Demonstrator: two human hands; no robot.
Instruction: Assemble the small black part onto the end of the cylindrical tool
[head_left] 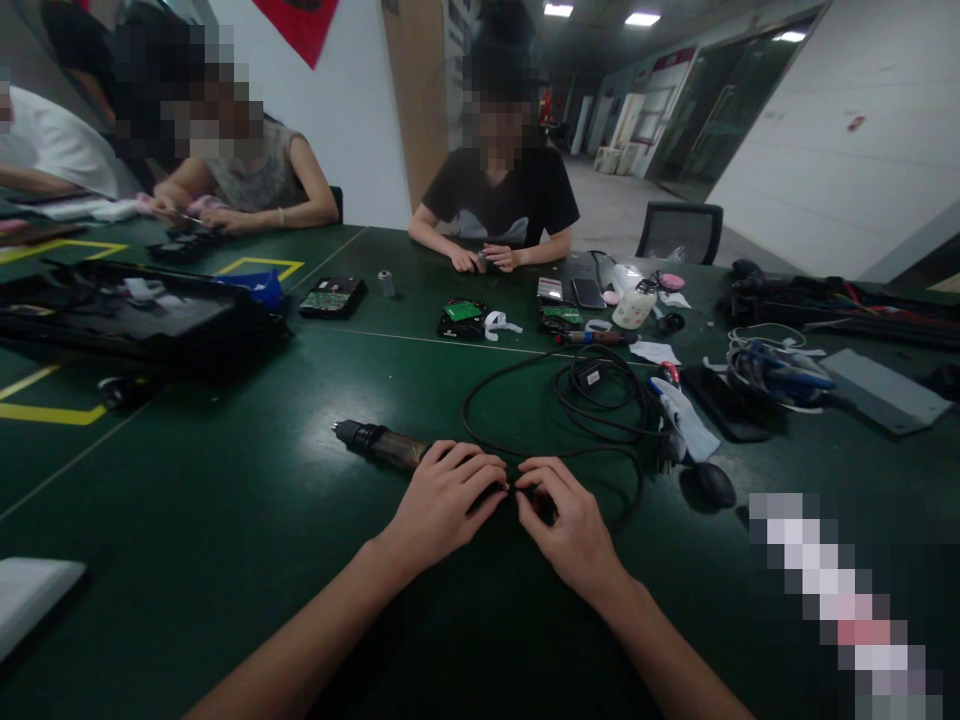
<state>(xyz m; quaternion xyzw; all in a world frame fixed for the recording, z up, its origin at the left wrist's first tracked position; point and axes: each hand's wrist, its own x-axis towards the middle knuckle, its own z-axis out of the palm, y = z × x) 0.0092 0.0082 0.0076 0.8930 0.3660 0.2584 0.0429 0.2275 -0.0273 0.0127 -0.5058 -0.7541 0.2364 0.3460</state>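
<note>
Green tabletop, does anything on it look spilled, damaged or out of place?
I see no clear spill or damage on the flat green tabletop. The thin black cable beyond the right hand looks untidy: it sprawls in loose, overlapping loops instead of a neat coil. The pixelated lower-right corner can't be judged.

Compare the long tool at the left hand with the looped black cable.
Shape: the long tool is straight; the black cable winds in loose loops.
Thickness: the long tool is clearly thicker than the black cable.
Colour: the long tool has a brownish barrel behind its black front; the black cable is dark apart from a white label.
Contact: the left hand covers the long tool's rear, while the black cable's main coil lies untouched.
Shared: both show black.
</note>
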